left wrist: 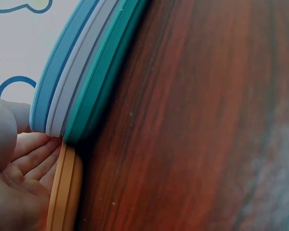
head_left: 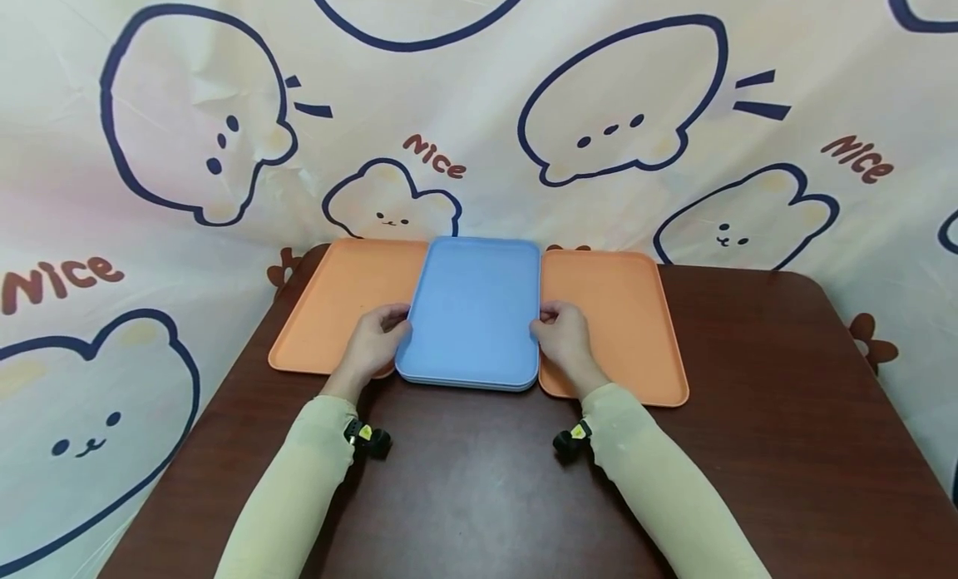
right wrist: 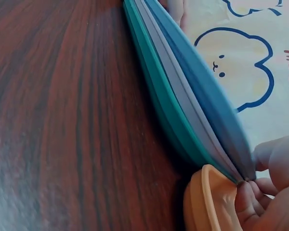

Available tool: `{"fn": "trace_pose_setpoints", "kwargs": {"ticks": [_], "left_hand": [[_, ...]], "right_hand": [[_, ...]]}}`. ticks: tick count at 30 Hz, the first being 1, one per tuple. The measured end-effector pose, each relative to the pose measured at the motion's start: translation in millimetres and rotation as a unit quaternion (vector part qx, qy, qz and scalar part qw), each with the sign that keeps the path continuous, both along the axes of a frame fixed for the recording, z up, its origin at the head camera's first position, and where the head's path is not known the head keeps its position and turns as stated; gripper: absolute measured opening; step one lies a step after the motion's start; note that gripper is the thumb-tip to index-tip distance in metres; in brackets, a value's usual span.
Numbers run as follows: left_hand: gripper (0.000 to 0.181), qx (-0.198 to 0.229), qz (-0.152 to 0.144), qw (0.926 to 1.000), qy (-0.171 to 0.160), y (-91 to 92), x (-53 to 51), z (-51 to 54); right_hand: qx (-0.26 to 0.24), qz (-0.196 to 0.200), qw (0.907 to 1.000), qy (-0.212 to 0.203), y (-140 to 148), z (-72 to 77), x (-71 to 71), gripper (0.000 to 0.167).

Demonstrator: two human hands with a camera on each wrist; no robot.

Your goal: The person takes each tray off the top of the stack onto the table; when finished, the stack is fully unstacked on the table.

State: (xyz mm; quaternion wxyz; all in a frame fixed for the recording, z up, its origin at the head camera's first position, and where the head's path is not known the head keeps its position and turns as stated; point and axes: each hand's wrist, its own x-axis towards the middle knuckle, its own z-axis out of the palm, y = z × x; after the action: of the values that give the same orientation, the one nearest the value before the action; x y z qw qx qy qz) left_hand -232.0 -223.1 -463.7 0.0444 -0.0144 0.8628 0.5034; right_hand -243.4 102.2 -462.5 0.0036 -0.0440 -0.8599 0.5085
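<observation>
A blue tray (head_left: 475, 309) is the top of a stack in the middle of the table. Under it, the left wrist view shows a pale lilac tray (left wrist: 77, 82) and a green tray (left wrist: 98, 89). At the stack's left edge, my left hand (head_left: 374, 339) holds the blue tray between thumb and fingers. My right hand (head_left: 566, 338) pinches the opposite edge, its fingertips close to the lilac rim. How far the fingers reach beneath is partly hidden. The left hand is over an orange tray (head_left: 355, 288), the right hand over another orange tray (head_left: 624, 329).
The dark brown wooden table (head_left: 479, 479) extends toward me and to the right. Behind it hangs a pale cloth (head_left: 494, 105) with cartoon drawings, meeting the table's back edge. Both orange trays lie close against the stack's sides.
</observation>
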Motion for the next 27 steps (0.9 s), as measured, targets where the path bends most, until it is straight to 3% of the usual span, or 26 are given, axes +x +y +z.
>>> {"fn": "trace_pose_setpoints", "kwargs": {"ticks": [9, 15, 27], "left_hand": [[0.043, -0.008, -0.015, 0.9997, 0.018, 0.7, -6.2, 1.7], [0.045, -0.021, -0.022, 0.9992, 0.028, -3.1, -6.1, -0.6], [0.043, -0.028, -0.016, 0.9991, 0.028, 0.5, -2.0, -2.4]], "right_hand": [[-0.026, -0.051, 0.9973, 0.045, 6, 13.6, 0.8, 0.041], [-0.066, -0.078, 0.9924, 0.069, 19, 12.6, 5.1, 0.038], [-0.117, -0.108, 0.986, 0.049, 92, 19.6, 29.0, 0.036]]}}
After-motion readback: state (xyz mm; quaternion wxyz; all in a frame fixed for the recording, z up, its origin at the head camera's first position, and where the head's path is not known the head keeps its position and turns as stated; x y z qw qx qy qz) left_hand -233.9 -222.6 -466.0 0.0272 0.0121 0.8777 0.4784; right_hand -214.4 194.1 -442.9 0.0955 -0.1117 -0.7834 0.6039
